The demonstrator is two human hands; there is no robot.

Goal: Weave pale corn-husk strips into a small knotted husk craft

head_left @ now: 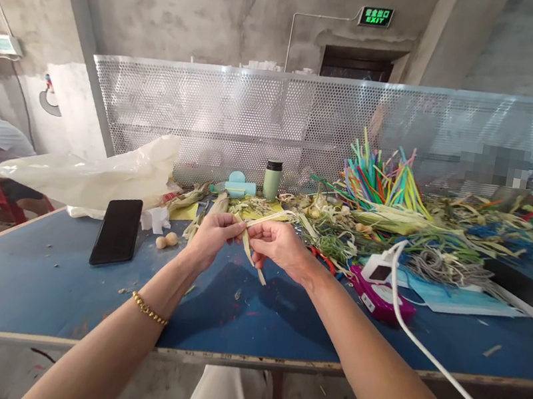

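Note:
My left hand (211,237) and my right hand (284,247) meet over the middle of the blue table (137,314). Both are closed in a pinch on a pale strip of corn husk (260,275), whose loose end hangs below the right fingers. Part of the strip is hidden behind the fingertips. Just beyond the hands lie more dry husk pieces (262,209). Two small beige balls (167,240) that touch each other rest on the table left of my left hand.
A black phone (116,232) and a plastic bag (94,169) lie left. A green cup (272,181) stands at the back. Rightward are coloured strips (383,181), a purple power block (380,295) with a white cable (417,348), and a blue mask (463,300). Someone sits far left.

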